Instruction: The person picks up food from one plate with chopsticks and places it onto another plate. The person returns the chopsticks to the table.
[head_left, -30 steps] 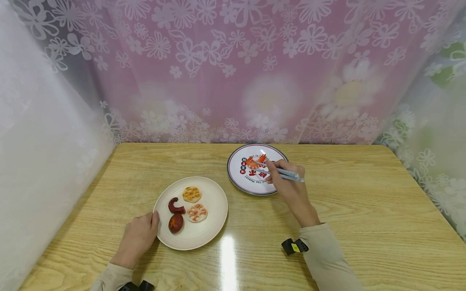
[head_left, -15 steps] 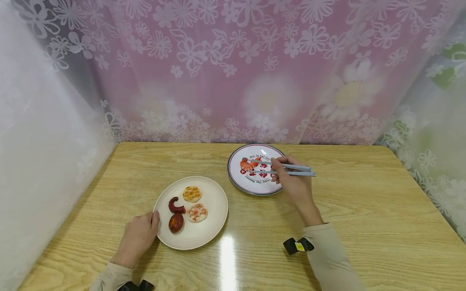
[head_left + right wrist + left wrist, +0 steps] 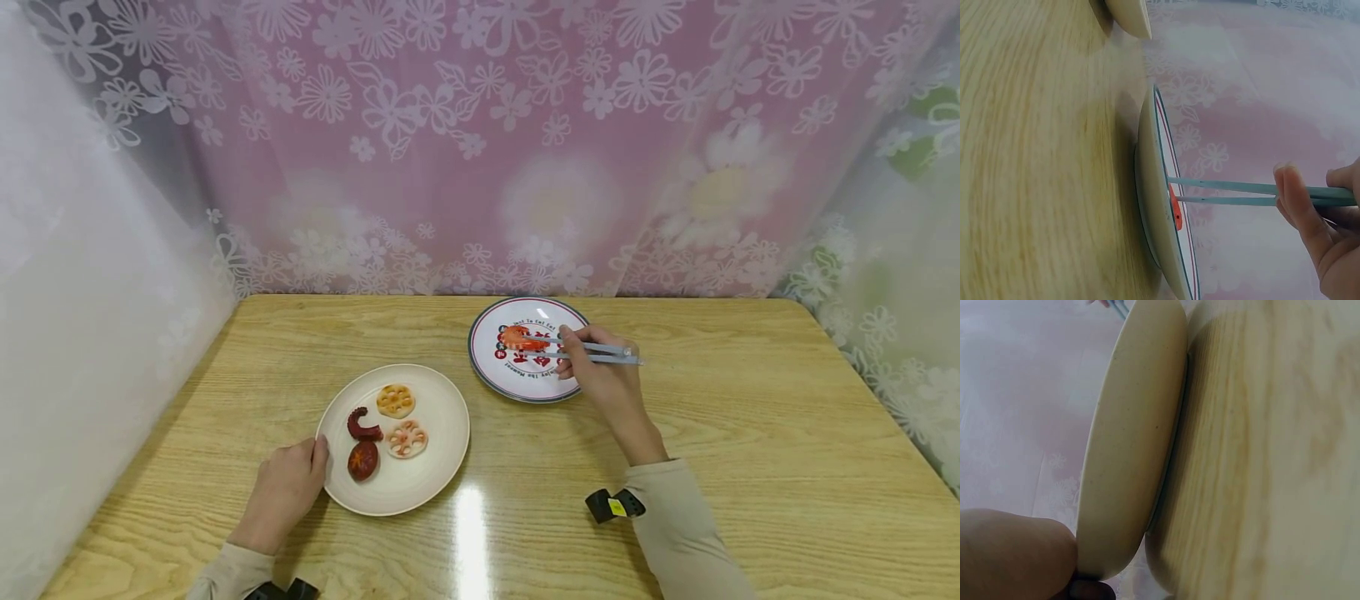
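Note:
My right hand (image 3: 606,379) holds a pair of grey-blue chopsticks (image 3: 609,347). Their tips reach down to an orange shrimp (image 3: 516,337) on the white plate with a dark rim and red lettering (image 3: 531,387); whether they pinch it, I cannot tell. In the right wrist view the shrimp (image 3: 1177,215) shows only partly over the plate's edge. My left hand (image 3: 283,492) grips the left rim of a cream plate (image 3: 442,433), thumb on the rim. That plate bears two lotus root slices (image 3: 395,401), an octopus tentacle (image 3: 362,425) and a brown mushroom cap (image 3: 363,461).
Both plates stand on a wooden table (image 3: 540,500), the lettered one farther back and to the right. A pink flowered curtain (image 3: 450,167) hangs behind the table's far edge. Pale curtains (image 3: 112,292) close in the left and right sides.
The shrimp has shifted and turned on its plate, its tail swinging from up to lower right. My right hand has moved slightly right with the chopsticks. The left hand and cream plate stay put.

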The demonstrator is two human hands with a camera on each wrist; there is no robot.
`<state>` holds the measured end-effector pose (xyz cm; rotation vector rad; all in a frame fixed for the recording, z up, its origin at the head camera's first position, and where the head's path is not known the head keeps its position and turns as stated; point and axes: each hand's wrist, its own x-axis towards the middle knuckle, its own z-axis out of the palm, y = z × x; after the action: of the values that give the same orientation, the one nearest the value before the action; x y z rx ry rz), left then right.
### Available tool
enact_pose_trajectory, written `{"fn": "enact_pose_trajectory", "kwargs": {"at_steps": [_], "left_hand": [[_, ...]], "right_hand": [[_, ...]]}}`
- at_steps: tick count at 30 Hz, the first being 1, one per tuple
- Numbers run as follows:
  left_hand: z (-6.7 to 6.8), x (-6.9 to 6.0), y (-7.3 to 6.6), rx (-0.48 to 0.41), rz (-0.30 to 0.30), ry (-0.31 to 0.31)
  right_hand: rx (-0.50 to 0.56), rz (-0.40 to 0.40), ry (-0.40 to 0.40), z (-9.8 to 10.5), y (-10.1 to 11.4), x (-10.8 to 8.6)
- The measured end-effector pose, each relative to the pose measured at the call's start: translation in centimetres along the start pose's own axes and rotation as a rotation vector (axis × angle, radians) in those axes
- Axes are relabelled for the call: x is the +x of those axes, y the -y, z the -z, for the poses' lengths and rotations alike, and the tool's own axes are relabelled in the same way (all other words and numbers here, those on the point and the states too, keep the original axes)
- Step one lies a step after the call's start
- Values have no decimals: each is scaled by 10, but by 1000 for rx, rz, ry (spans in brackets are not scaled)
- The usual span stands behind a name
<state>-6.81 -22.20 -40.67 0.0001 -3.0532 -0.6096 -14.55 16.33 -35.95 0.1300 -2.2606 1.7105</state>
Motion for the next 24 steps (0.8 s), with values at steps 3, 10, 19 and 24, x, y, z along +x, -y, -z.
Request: {"fn": "enact_pose_trajectory", "kwargs": {"at_steps": [3,10,19,24], "left_hand": [[0,-1,0,-2,1,-3],[0,1,0,-1,-4,11],[0,0,1,3,0,25],[0,1,0,7,-4,14]], "right_hand": [[13,-17,-29,1,1,-1],[18,12,-108,3,-4,0],[-28,135,-129,-3,17,-9],[-35,167,-149,-4,19,-10]]}}
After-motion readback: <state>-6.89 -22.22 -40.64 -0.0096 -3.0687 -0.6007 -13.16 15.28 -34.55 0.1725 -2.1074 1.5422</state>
